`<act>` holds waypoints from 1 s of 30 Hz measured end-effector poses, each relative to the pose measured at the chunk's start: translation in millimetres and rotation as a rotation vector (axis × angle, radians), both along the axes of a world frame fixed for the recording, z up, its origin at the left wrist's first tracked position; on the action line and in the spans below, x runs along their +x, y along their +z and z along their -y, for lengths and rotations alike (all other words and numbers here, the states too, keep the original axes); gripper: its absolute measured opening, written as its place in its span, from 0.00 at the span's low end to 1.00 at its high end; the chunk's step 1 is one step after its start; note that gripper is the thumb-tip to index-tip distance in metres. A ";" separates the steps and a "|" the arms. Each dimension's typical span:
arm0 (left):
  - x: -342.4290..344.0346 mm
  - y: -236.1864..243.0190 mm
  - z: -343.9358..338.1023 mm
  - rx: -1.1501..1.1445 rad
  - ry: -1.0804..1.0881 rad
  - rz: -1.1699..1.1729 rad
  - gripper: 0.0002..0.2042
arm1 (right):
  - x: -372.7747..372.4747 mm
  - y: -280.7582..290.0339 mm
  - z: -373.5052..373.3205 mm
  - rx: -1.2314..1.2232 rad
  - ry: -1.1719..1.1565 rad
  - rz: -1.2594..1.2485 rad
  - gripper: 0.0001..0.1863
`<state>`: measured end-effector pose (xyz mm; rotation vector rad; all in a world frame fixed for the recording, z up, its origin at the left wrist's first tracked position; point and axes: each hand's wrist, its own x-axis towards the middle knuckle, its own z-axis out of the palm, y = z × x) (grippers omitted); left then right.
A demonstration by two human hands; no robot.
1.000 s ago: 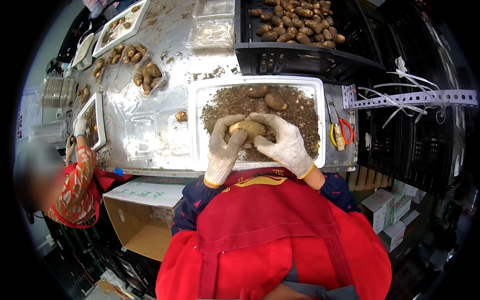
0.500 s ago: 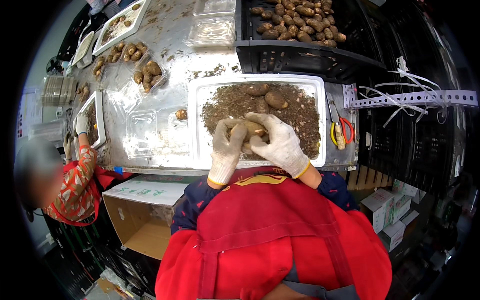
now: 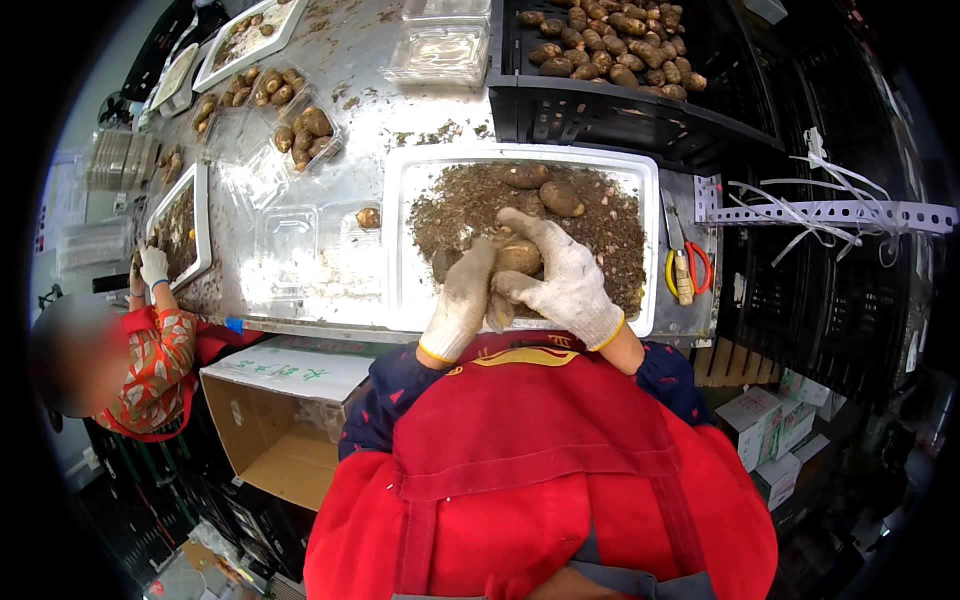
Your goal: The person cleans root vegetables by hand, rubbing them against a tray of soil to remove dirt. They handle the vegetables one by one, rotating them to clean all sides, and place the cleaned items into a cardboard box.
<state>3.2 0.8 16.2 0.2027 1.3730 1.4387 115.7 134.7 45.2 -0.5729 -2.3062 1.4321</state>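
Observation:
My left hand (image 3: 460, 300) and my right hand (image 3: 560, 290), in dirty white knit gloves with yellow cuffs, grip a brown taro-like tuber (image 3: 518, 257) between them above a white tray (image 3: 395, 240) lined with soil and peel debris. My right fingers wrap over its top; my left hand cups it from the left, fingers partly hidden. More tubers (image 3: 562, 198) lie at the tray's back. Right of the tray lie orange-and-yellow handled scissors (image 3: 698, 268) and a wooden-handled tool (image 3: 683, 280).
Black crate of tubers (image 3: 635, 110) behind; clear punnets (image 3: 437, 55), some filled (image 3: 305, 135), to the left. Metal table (image 3: 355, 170), open carton (image 3: 280, 430) below, perforated bar with white straps (image 3: 830, 212) right. A gloved co-worker (image 3: 150, 370) works at another tray (image 3: 200, 230) on the left.
My hands have shifted around the tuber, exposing more of its brown side; my left fingers have closed inward and lower. The co-worker's gloved hand has moved, and the view has shifted slightly.

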 end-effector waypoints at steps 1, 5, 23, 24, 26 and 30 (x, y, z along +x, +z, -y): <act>2.6 -2.2 1.4 0.022 -0.053 -0.105 0.26 | 0.3 -0.2 0.6 0.019 0.014 0.009 0.29; 3.3 -7.1 -1.5 -0.083 -0.076 -0.120 0.17 | -0.9 -9.0 -2.3 0.208 0.060 -0.032 0.14; -5.9 0.4 -1.6 -0.031 0.085 0.587 0.27 | -8.3 -43.4 -1.9 -0.723 -0.104 -0.144 0.19; -6.6 -2.7 0.0 -0.011 0.077 0.623 0.27 | -10.4 -39.8 -4.1 -0.579 -0.052 -0.235 0.19; -7.5 -6.9 2.3 0.028 0.057 0.696 0.26 | -11.9 -27.0 -3.5 -0.634 0.013 -0.157 0.19; -5.8 -2.0 -2.6 -0.060 0.086 0.500 0.38 | -13.2 -11.0 -5.4 -0.477 0.090 -0.009 0.18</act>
